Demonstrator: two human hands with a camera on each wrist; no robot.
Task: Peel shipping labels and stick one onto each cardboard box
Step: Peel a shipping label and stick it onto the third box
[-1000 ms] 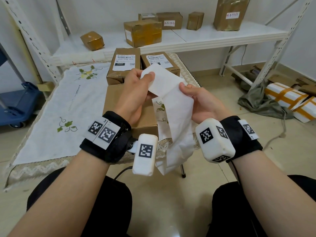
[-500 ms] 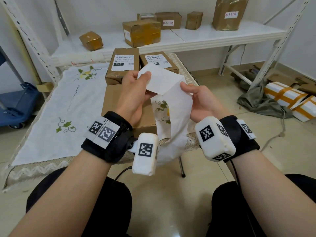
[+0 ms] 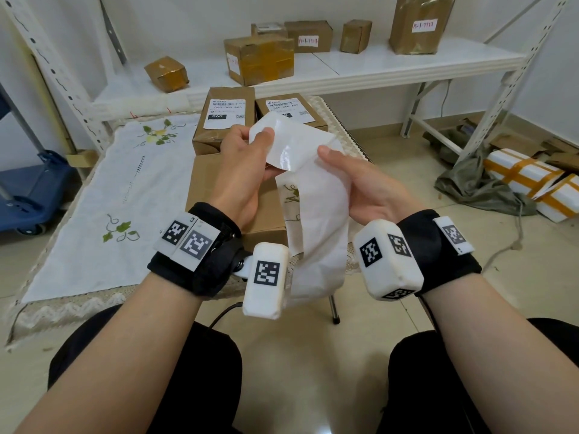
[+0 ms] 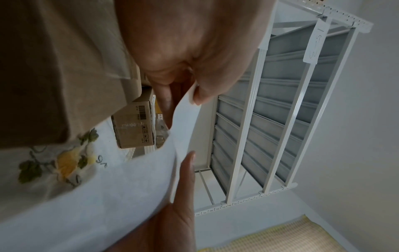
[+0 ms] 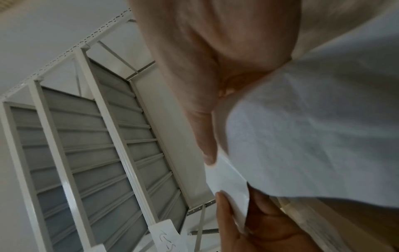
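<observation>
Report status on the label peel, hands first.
Left hand pinches the label, peeled partway. Right hand grips the backing strip. Large box below bears no label yet. Nothing in the way.

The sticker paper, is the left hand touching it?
Touching. In the head view the left hand pinches the sticker paper's top corner between thumb and fingers; the left wrist view shows the same pinch.
</observation>
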